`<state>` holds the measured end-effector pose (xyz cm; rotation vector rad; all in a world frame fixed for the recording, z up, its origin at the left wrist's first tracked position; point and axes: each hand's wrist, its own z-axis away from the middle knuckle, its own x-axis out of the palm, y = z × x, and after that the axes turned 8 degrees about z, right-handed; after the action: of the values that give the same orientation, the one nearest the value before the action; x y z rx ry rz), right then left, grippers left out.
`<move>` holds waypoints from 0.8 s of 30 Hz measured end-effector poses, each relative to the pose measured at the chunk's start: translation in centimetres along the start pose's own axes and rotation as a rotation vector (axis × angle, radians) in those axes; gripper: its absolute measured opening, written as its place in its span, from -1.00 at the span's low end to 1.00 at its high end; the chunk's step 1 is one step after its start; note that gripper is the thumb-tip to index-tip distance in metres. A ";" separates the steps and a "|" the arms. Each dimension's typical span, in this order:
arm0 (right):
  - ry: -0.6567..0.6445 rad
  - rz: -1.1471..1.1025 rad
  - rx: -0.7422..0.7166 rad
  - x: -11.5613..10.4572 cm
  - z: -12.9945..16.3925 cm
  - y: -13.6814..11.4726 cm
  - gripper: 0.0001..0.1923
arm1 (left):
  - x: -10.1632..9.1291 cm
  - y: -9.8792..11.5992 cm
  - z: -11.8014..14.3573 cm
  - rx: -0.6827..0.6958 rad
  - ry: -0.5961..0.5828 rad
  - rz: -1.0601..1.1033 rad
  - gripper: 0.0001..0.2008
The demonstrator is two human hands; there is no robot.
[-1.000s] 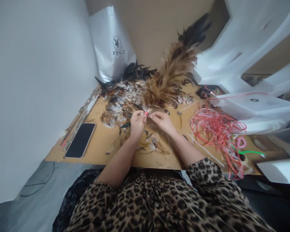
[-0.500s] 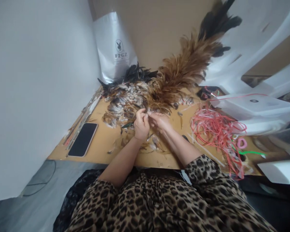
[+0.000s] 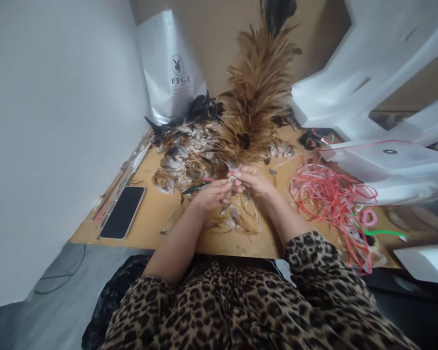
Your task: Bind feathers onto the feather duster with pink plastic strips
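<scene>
We have both hands at the base of the long feather bundle (image 3: 257, 92), which stands up beyond them over the worktop (image 3: 259, 249), its brown plumes fanning toward a dark tip. Our left hand (image 3: 214, 192) pinches the narrow base between thumb and fingers; our right hand (image 3: 254, 180) meets it there, fingertips closed on a red strand (image 3: 209, 180) at the same spot (how the strand runs beneath the fingers, we cannot tell).

Judging the step as work on that strand, we do well to let the left hand grip firmly and low, so the quills sit tight, while the right draws the strand snug and flat. Slack would probably let feathers slip. We should also guide stray barbs clear of the strand. The loose feathers (image 3: 237, 219) lie nearer us, and the red tangle (image 3: 324, 194) sits well to the right.
</scene>
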<state>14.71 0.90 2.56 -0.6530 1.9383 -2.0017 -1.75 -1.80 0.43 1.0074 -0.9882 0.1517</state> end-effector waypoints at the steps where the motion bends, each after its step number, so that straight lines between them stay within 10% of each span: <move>1: -0.028 -0.020 0.002 0.0 0.0 0.1 -0.63 | 0.1 -0.1 0.0 -0.011 -0.003 0.014 -0.77; 24: -0.016 0.200 0.010 -1.5 0.3 0.2 -0.59 | 1.8 -0.9 0.1 -0.214 -0.030 0.276 -0.76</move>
<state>16.06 1.39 2.13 -0.4512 1.9005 -1.8778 -0.31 -2.94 1.24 0.6772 -1.1428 0.2538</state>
